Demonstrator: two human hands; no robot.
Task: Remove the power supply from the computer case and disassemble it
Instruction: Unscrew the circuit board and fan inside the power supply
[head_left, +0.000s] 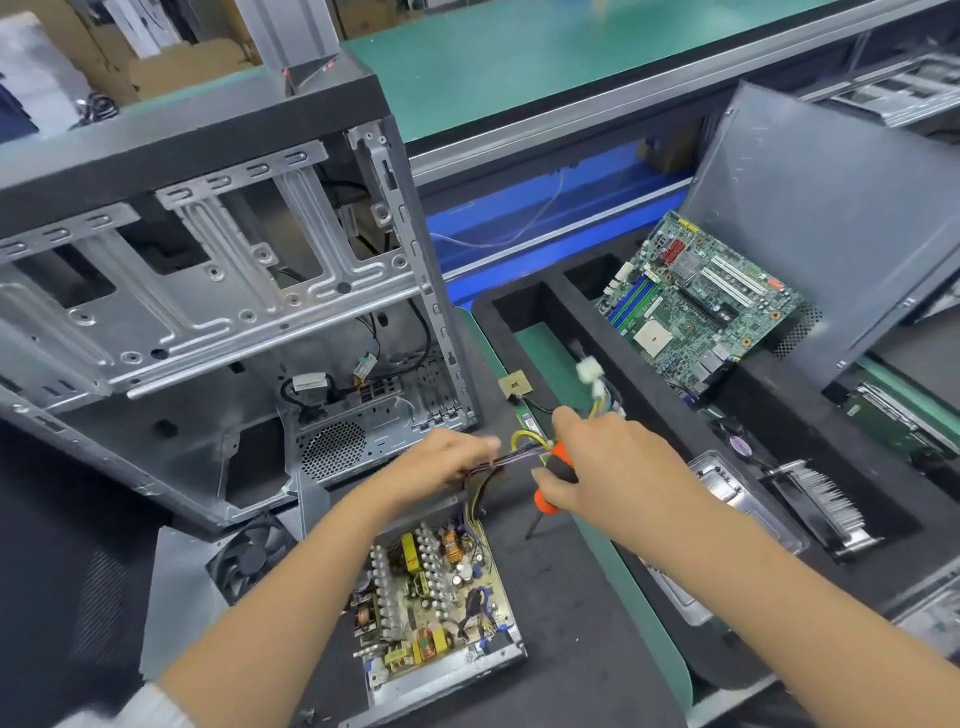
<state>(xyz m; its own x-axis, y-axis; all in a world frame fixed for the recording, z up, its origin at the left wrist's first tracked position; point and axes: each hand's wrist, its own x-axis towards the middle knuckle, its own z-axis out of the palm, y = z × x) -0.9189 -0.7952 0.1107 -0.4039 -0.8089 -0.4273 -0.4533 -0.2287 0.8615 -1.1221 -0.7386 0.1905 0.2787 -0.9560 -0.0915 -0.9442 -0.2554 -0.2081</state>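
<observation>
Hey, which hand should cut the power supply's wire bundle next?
The right hand, probably: it already grips the orange-handled cutting tool beside the multicoloured wire bundle. The left hand holds that bundle above the opened power supply circuit board.

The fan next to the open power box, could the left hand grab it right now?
Probably not right away. The left hand is busy gripping the wire bundle. The fan lies uncovered beside the power supply, so once the wires are let go, the way looks free.
</observation>
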